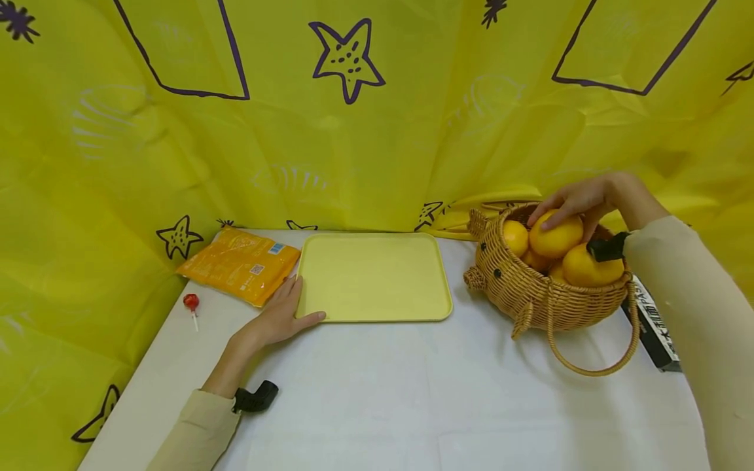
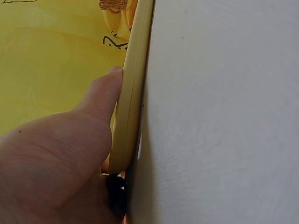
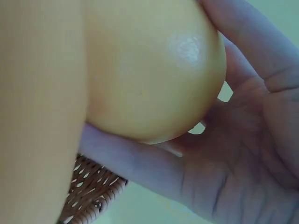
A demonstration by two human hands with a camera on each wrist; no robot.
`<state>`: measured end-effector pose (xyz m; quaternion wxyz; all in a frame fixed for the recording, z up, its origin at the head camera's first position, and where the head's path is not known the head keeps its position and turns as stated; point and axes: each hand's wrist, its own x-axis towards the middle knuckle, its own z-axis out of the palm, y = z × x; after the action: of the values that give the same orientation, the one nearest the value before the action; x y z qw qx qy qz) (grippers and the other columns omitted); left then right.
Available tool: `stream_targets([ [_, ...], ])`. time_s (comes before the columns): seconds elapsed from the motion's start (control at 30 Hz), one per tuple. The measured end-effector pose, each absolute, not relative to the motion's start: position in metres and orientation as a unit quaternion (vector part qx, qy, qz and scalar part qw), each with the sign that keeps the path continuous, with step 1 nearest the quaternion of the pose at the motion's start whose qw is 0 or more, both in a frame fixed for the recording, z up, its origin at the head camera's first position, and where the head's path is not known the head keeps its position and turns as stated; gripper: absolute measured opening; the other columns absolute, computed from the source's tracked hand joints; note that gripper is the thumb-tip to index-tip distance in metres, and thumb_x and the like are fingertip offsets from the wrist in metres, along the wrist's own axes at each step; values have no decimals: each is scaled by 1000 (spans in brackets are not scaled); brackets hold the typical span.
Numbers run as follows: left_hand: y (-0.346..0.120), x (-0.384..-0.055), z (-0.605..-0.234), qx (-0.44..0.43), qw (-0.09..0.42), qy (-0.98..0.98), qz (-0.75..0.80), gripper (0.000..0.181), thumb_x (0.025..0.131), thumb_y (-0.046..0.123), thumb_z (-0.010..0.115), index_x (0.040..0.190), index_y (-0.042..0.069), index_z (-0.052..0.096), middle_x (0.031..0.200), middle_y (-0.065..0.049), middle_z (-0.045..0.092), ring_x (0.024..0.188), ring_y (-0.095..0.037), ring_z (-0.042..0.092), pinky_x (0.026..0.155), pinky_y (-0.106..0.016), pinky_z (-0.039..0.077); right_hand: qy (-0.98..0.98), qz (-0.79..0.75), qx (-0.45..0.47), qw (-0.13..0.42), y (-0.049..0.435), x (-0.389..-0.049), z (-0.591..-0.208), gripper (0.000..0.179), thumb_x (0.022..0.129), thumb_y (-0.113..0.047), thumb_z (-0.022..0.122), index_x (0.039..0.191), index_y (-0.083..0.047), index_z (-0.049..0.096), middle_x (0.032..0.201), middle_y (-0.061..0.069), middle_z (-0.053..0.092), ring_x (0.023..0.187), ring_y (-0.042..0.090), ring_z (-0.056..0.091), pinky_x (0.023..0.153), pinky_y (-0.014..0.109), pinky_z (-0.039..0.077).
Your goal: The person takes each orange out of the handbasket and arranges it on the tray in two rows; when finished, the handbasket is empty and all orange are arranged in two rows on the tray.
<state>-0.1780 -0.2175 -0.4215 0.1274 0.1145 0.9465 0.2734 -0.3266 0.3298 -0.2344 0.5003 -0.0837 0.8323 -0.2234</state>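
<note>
Yellow printed cloth [image 1: 400,131] hangs beyond both hands, creased, w/ dark starfish outlines; matte white tabletop [image 1: 377,392] spreads below. Pale-yellow rectangular tray w/ rounded corners [image 1: 377,278] lies well L of R grip [image 1: 580,197], long axis running L–R; smooth, prob. plastic. L grip [image 1: 279,320] is right at its near-L corner: fingers fairly straight, thumb along near edge, touching but not clasped round it. Tan woven-wicker pig-shaped basket [image 1: 530,294] sits directly under R grip, ribbed weave, looped handle drooping to the near side. Shiny flat orange plastic bag [image 1: 238,261] is just beyond & L of L grip. Black box w/ white lettering [image 1: 654,327], part hidden, lies near-R of R grip, beside basket. Glossy round orange-yellow fruit [image 1: 556,242] is in R grip, fingers & thumb curled round it, spread approx. fruit's width; it's at basket's mouth, no obvious long axis; can't tell if lifted off the similar fruits [image 1: 592,269] below. Red round lollipop w/ white stick [image 1: 191,301] lies L of L grip.
</note>
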Motion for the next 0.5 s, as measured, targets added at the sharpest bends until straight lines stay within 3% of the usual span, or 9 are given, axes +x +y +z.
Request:
stream_targets([
  [0.27,-216,-177,-421,115,123,947,275,105,91,57,57,152,-9,4,161,-27,-3,149,-45,1,120,-61,8,813,-257,-73,517,335,-332,-236,55,103,-29,47,150,-7,31,132,15,48,103,22,59,83,35,56],
  [0.4,-216,-177,-421,115,125,948,270,104,91,57,56,152,-9,3,161,-28,-3,149,-44,0,120,-60,7,822,-261,-91,499,341,-331,-239,52,104,-30,44,151,-10,32,129,12,50,91,16,59,73,28,54],
  [0.5,-216,-177,-420,115,124,949,268,104,91,57,56,152,-9,4,161,-28,-3,150,-44,0,121,-59,8,822,-273,-107,489,346,-329,-242,48,105,-28,41,150,-13,36,131,8,50,91,15,59,73,28,54],
])
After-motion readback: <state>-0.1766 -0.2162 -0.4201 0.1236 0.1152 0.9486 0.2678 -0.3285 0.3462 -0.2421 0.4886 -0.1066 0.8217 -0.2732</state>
